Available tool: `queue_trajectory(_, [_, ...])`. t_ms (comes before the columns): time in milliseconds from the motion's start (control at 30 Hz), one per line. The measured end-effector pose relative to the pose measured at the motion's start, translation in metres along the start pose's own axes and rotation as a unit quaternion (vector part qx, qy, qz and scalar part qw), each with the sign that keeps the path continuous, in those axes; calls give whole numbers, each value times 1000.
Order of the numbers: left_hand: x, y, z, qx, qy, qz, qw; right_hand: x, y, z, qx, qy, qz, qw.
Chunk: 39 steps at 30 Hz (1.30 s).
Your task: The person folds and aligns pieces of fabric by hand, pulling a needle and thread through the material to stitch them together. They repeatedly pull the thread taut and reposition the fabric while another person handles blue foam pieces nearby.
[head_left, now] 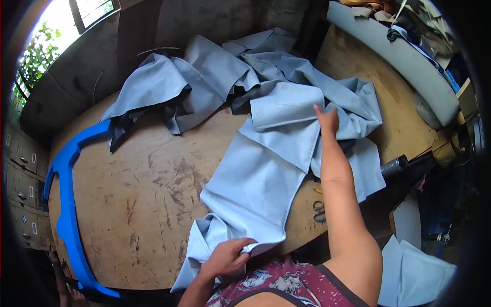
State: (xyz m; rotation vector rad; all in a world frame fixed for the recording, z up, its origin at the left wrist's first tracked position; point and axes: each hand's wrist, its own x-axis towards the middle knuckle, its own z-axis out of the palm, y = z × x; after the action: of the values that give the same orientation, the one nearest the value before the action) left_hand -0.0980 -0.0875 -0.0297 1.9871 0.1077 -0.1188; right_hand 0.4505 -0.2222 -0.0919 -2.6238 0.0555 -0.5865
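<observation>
A long pale blue-grey piece of vinyl-like upholstery material (261,169) stretches over the tabletop towards my body, with a seam along its right side. My left hand (230,258) is closed on its near edge, where the material bunches up and hangs close to my waist. With my arm reaching forward, my right hand (327,120) grips the material's far right side, beside a folded-over part (286,105); some of its fingers are hidden. Scissors (319,211) and a yellow pencil (318,191) lie on the table by my right forearm.
More of the material lies heaped along the back of the wooden table (138,204). A blue curved frame-like piece (68,204) rests at the left edge. A dark cylinder (394,166) and a long grey padded piece (399,56) are at right. Another person's hand (76,295) shows at lower left.
</observation>
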Motion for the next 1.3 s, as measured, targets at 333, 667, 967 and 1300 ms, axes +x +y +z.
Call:
queue_trajectory(333, [26, -15, -2, -58, -18, -60, 996, -40, 40, 125, 121, -153, 58, 979])
queue_trajectory(667, [30, -24, 2, -85, 15, -122, 989, -193, -128, -5, 286, -329, -274, 857])
queue_trajectory(967, [14, -20, 13, -118, 66, -143, 980, -93, 60, 7, 129, -117, 154, 973])
queue_trajectory(1300, [50, -18, 24, -211, 244, -194, 926, -177, -140, 27, 319, -159, -407, 841])
